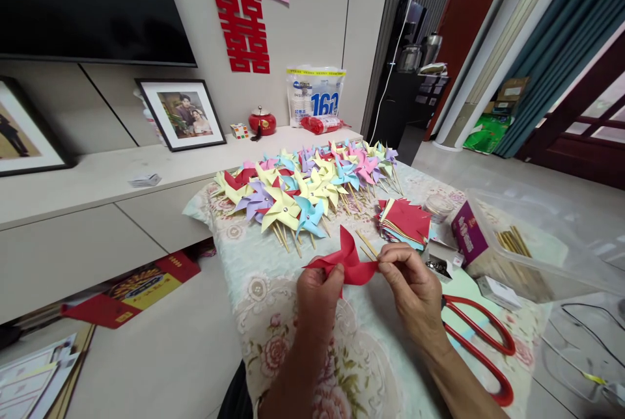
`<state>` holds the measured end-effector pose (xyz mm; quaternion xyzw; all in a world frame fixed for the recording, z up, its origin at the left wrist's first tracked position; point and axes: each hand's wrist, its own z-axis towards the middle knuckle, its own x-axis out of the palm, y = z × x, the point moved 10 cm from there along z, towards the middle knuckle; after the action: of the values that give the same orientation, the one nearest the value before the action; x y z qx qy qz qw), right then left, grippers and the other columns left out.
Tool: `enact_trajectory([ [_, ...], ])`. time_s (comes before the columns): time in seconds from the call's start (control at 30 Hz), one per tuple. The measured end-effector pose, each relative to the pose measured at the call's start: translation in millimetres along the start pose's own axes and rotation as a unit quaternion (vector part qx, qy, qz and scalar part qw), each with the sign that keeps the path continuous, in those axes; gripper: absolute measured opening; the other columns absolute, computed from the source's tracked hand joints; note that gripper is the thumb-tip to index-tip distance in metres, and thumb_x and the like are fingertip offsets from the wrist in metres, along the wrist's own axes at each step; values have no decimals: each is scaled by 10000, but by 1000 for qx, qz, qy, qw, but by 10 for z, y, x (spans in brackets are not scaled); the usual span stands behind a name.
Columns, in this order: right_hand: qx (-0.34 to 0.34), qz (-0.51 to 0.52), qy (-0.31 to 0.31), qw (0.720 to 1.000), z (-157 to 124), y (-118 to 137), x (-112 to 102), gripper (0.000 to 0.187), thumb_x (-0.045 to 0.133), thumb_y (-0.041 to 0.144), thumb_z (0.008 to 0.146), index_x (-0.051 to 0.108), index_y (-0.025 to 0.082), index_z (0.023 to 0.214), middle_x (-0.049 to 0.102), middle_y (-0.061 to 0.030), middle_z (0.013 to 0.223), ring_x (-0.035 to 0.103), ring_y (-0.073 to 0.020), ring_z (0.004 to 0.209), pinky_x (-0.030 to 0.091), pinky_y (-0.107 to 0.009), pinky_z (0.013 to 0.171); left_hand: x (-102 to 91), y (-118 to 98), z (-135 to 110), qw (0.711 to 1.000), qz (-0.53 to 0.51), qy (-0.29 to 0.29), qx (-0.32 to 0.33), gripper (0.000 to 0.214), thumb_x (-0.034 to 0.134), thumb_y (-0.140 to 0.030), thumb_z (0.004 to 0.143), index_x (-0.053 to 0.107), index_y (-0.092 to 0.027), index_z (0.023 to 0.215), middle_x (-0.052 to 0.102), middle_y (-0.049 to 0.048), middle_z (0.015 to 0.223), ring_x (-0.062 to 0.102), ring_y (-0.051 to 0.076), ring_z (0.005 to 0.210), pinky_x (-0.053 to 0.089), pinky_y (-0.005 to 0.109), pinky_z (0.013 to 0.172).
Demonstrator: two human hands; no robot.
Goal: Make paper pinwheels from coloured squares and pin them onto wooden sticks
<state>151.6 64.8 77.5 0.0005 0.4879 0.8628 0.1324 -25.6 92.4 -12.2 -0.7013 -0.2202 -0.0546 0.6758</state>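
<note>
Between left hand (317, 289) and right hand (413, 282) — red pinwheel (355, 264) | middle pinched left — tip right

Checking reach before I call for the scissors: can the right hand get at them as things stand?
Probably yes: the scissors lie beside the right hand, red handles uncovered. But that hand seems to pinch a tip of the red paper pinwheel, so it would likely need to let go.

Pale wall (319, 32), black television (92, 9), white cabinet (53, 250), grey floor (161, 334), teal curtain (561, 48).
</note>
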Motion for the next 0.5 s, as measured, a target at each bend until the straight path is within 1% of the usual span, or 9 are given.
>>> enact_trajectory([
  [0.07, -33, -23, 0, 999, 3, 96, -13, 102, 601, 190, 938, 627, 246, 857, 589, -41, 943, 566, -205, 919, 438, -335, 836, -17, -17, 5, 999, 44, -4, 6, 123, 725, -290, 701, 733, -167, 688, 680, -1, 642, 568, 165, 640, 463, 275, 669],
  [0.17, -52, -68, 19, 996, 3, 160, 22, 117, 603, 199, 938, 650, 256, 847, 595, -56, 1050, 551, -229, 1037, 407, -383, 934, -34, -65, 4, 996, 82, -14, 16, 122, 704, -283, 694, 691, -171, 647, 616, -20, 582, 525, 154, 604, 440, 270, 639],
  [0.23, -48, -95, 47, 993, -4, 154, 94, 132, 606, 225, 937, 664, 256, 823, 605, -70, 1114, 531, -262, 1122, 378, -434, 989, -17, -103, -3, 995, 97, -12, 21, 138, 704, -275, 678, 649, -179, 596, 576, -32, 557, 498, 144, 586, 421, 261, 616],
  [0.33, -29, -113, 80, 990, -24, 105, 207, 146, 620, 258, 929, 678, 251, 795, 573, -81, 1305, 459, -308, 1274, 316, -502, 1068, 43, -134, -20, 995, 99, 7, 20, 135, 700, -271, 674, 647, -177, 592, 578, -32, 565, 470, 132, 570, 409, 254, 597],
  [0.4, -16, -111, 92, 989, -35, 62, 263, 149, 631, 265, 921, 684, 248, 783, 520, -70, 1417, 403, -319, 1348, 274, -516, 1106, 82, -141, -29, 996, 90, 20, 18, 108, 695, -266, 675, 682, -168, 632, 614, -18, 599, 484, 136, 583, 418, 256, 604],
  [0.5, 9, -101, 103, 989, -37, -10, 314, 154, 641, 277, 908, 699, 245, 769, 485, -61, 1480, 363, -323, 1392, 238, -514, 1127, 102, -128, -33, 997, 75, 24, 16, 86, 702, -247, 655, 696, -162, 637, 639, -3, 618, 517, 151, 611, 436, 262, 620],
])
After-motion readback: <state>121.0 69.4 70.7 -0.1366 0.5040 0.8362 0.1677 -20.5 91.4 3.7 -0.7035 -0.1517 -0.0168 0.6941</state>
